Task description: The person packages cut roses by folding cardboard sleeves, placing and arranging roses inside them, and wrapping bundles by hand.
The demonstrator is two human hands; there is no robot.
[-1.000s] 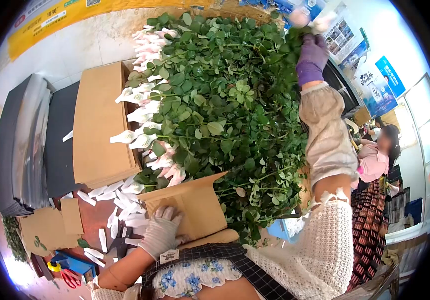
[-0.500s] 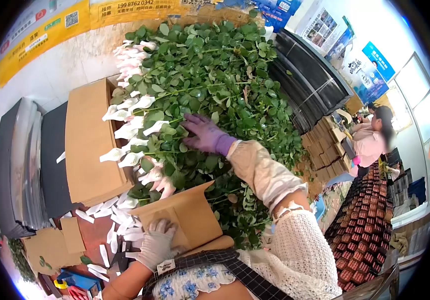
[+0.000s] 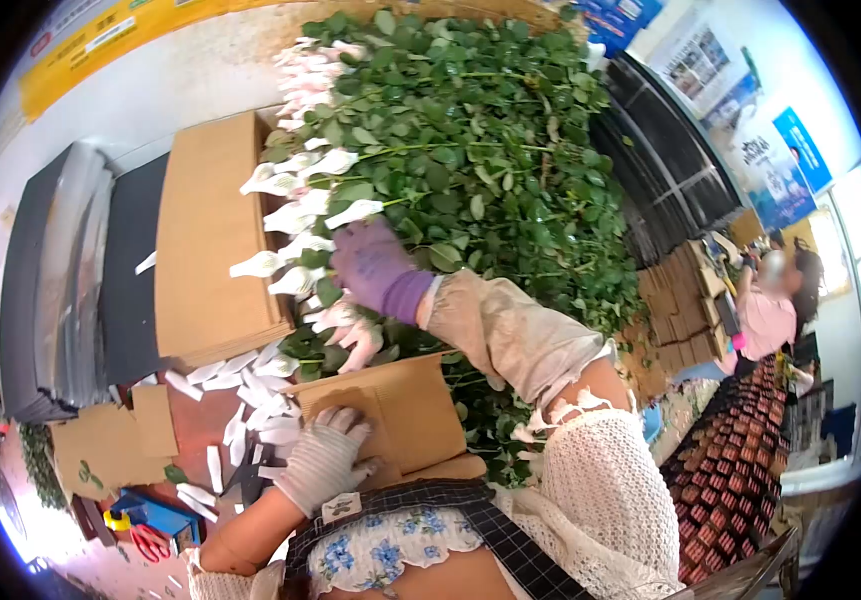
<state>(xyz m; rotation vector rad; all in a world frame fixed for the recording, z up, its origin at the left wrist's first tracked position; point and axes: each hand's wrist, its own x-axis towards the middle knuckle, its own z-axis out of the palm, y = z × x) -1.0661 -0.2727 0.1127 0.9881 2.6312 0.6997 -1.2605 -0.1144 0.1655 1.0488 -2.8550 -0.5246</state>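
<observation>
My left hand (image 3: 325, 462), in a pale glove, lies with spread fingers on a folded cardboard sheet (image 3: 410, 415) in front of my body. My right hand (image 3: 378, 268), in a purple glove, rests at the left side of a big heap of leafy rose stems (image 3: 490, 170). Its fingertips are beside flower heads in white netting sleeves (image 3: 300, 212), and its fingers are partly bent into the leaves; whether they grip a stem is hidden. Pinkish sleeved heads (image 3: 355, 335) sit just below it.
Stacked brown cardboard (image 3: 212, 240) and dark sheets (image 3: 45, 280) stand at the left. Loose white sleeves (image 3: 260, 400), red scissors (image 3: 150, 542) and a blue box (image 3: 162, 518) lie lower left. Black stacks (image 3: 665, 160) and a person in pink (image 3: 765, 315) are at the right.
My right hand has come from the upper right, where it held sleeved flowers, down to the left side of the heap. My left hand has stayed on the cardboard. The view has shifted.
</observation>
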